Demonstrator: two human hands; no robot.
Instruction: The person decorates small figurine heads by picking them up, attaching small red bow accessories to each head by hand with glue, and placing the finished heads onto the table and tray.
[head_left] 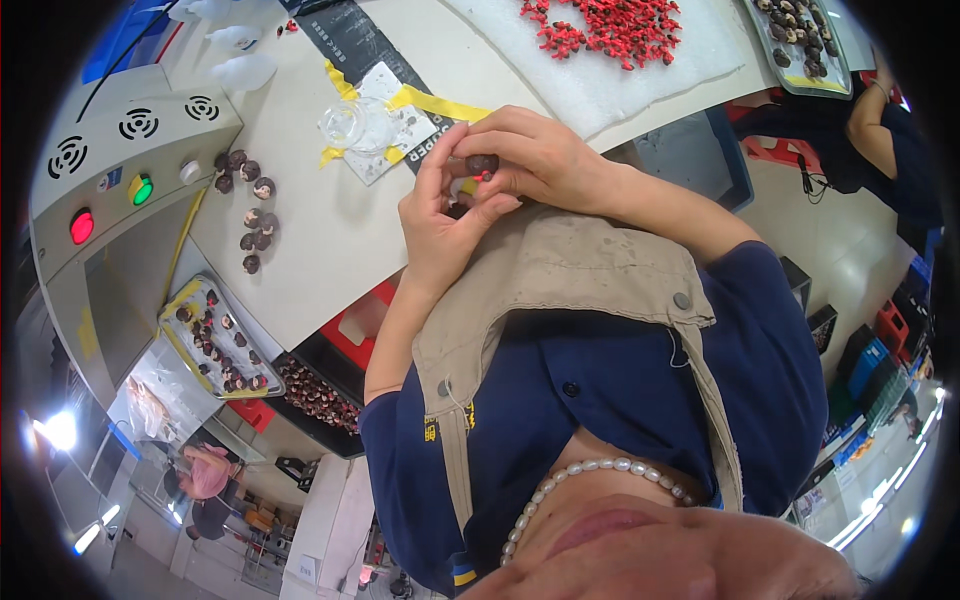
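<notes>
Both hands meet over the near edge of the white worktable (pixel 330 240), just above the bib of a tan apron (pixel 560 270).

The left hand (pixel 440 225) has thumb and forefinger curled up and pinched on the lower side of a small dark brown round piece (pixel 482 162). A tiny red bit (pixel 484 176) shows just under that piece, at its 6 o'clock. The right hand (pixel 540 155) closes over the same piece from 3 o'clock, fingertips bent in on its top. The piece is therefore held between both hands, clear of the table.

At 10 o'clock from the hands lies a clear round plastic dish (pixel 355 125) on a white card fixed with yellow tape (pixel 435 102). At 9 o'clock, well apart, loose dark brown round pieces (pixel 252 215) are scattered on the table. Beyond them stands a grey control box (pixel 110 170) with red and green lamps. At 1 o'clock, a heap of small red parts (pixel 610 28) rests on a white foam sheet (pixel 600 80).
</notes>
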